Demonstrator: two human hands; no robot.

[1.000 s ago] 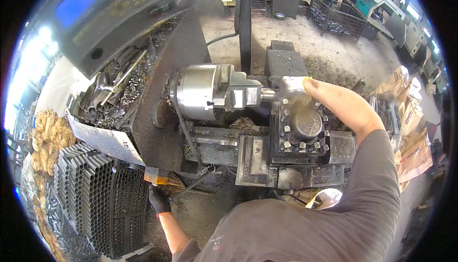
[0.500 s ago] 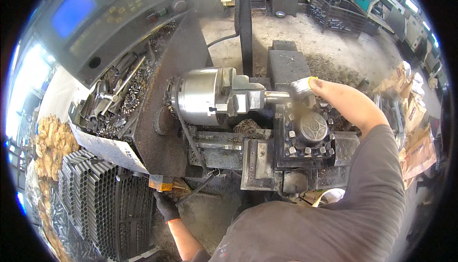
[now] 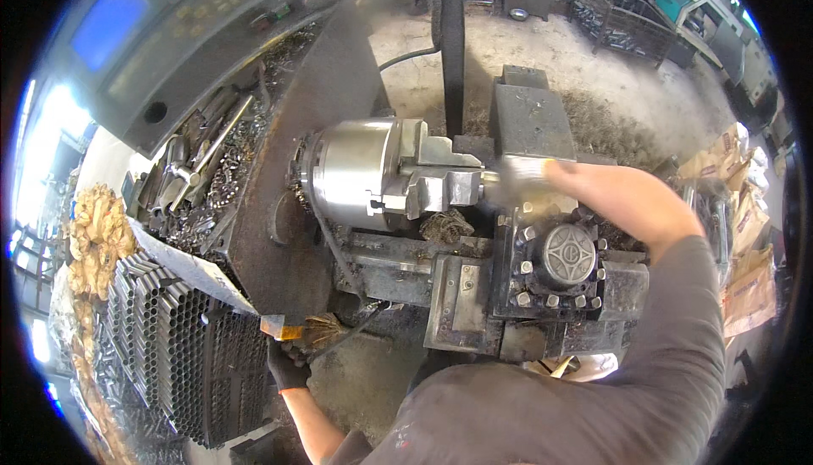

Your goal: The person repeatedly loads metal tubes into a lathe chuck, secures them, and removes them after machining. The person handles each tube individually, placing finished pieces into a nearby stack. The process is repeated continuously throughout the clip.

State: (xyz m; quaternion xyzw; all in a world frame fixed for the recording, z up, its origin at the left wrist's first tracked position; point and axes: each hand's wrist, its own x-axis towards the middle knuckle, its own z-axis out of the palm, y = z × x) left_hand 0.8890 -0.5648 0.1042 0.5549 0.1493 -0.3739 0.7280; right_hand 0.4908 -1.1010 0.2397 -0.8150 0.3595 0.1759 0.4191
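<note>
- Fingers of the right hand, in a pale glove with a yellowish cuff, smear with motion; I cannot tell whether they are spread or pressed around the bright, slim metal rod.
- That rod lies between the stepped steel clamps of the silver cylindrical chuck and the right hand.
- Black-gloved fingers of the left hand sit just below the orange-and-clear block, near a tan bristle brush; their grip is too dark to tell.
- Less rod now shows between clamps and glove, so the right hand appears to be working closer to the chuck; whether the rod itself has slid is unclear.
- Compared with half a second ago, the right glove is blurrier, the whole view has shifted slightly, and the left hand stays beside the same block.
- Beneath the right forearm, the round embossed dark metal cap looks sharper than before.
</note>
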